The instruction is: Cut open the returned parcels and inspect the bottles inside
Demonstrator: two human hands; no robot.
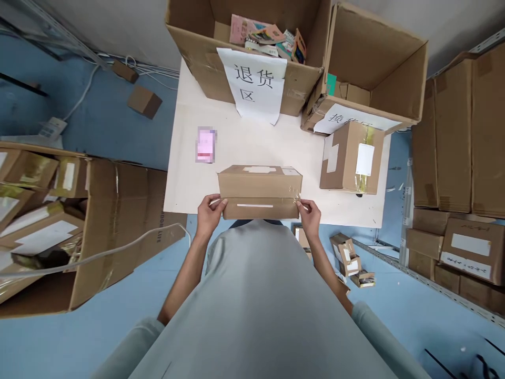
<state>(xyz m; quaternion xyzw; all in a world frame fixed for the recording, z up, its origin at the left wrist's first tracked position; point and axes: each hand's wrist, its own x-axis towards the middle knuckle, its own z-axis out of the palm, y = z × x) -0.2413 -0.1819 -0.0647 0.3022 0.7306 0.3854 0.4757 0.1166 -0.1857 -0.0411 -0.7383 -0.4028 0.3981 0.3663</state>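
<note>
A brown cardboard box [260,185] with white label strips lies at the front edge of the white table, close to my body. My left hand [210,215] grips its near left corner, thumb on the front face and fingers behind. At the near right corner, my right hand [309,215] pinches the cardboard between thumb and fingers. The box looks closed on the side facing me, with a seam across it. To its right stands a taped carton [352,159] with white labels. A blurred pink item [205,145] lies to the left on the table.
Two large open cartons stand at the table's back: one with a paper sign [258,87] and books inside, another [379,68] to its right. A big carton of parcels [118,221] is at left. Stacked boxes [469,247] fill a right-hand shelf; small boxes [347,255] lie below.
</note>
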